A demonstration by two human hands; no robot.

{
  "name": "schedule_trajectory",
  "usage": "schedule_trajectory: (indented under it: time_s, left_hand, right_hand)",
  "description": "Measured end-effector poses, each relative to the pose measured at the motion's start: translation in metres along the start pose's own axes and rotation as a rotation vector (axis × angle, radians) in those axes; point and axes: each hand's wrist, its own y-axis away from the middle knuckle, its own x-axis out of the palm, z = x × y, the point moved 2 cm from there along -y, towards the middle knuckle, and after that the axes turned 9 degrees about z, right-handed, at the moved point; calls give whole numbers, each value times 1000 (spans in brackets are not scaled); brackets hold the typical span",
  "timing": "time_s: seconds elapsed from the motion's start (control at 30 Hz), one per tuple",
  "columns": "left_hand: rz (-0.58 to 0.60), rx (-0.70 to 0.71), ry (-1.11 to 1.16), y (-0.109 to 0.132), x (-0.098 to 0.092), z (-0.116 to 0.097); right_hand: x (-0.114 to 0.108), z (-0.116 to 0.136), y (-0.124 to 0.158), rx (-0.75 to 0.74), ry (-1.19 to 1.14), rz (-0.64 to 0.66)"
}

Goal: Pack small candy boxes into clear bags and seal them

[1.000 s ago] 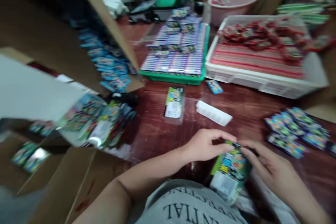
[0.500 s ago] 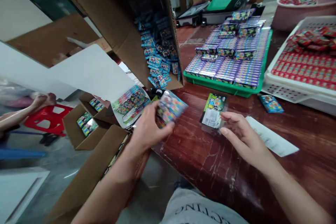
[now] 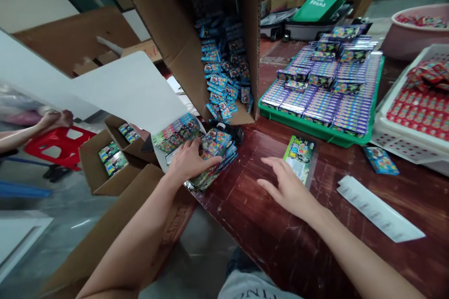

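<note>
My left hand [image 3: 187,162] lies over a stack of colourful blue flat packets [image 3: 218,144], its thumb stretched across them and its fingers apart toward an open white-lidded display box [image 3: 177,133] of packets. How the packets sit beneath the palm is hidden. My right hand [image 3: 286,184] hovers over the dark red table [image 3: 242,205] with thumb and fingers apart, holding nothing. Just beyond its fingertips lies a green and black packet [image 3: 300,154] in a clear sleeve, with a white label partly covered by my hand.
A tall carton [image 3: 254,56] spills small blue packets. Behind is a green tray [image 3: 315,128] of purple packs, beside a white basket [image 3: 393,133] of red packs. A label strip [image 3: 380,210] and a blue packet [image 3: 380,160] lie right. Cartons [image 3: 105,168] stand left, near another person's arm [image 3: 33,128].
My left hand has carried a colourful packet left and down onto the stack beside the display box. My right hand has drawn left of the sleeved packet's edge. The view has turned left.
</note>
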Motion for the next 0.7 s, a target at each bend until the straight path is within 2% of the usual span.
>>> schedule_trajectory:
  time_s: [0.1, 0.23, 0.3, 0.4, 0.47, 0.5, 0.6, 0.63, 0.7]
  left_hand:
    - [-54, 5, 29, 9, -4, 3]
    - [-278, 54, 32, 37, -16, -5]
    - [-357, 146, 51, 53, -20, -11]
    - [-385, 278, 79, 69, -26, -14]
    - [-467, 319, 94, 73, -37, -7]
    - [-550, 324, 105, 75, -44, 0]
    - [-826, 273, 229, 82, -63, 28]
    - [-863, 247, 311, 84, -65, 37]
    - [-816, 202, 511, 87, -56, 51]
  right_hand:
    - [10, 18, -35, -105, 21, 8]
    - [19, 35, -72, -185, -62, -99]
    - [20, 41, -85, -150, -241, -135]
    - [19, 50, -108, -29, -623, -15]
    - [12, 60, -128, 4, -747, 49]
    - [6, 64, -139, -3, -766, 27]
    - [-20, 71, -168, -50, -836, -169]
    - [-28, 72, -173, -67, -868, -210]
    - [-44, 73, -175, -136, -894, -239]
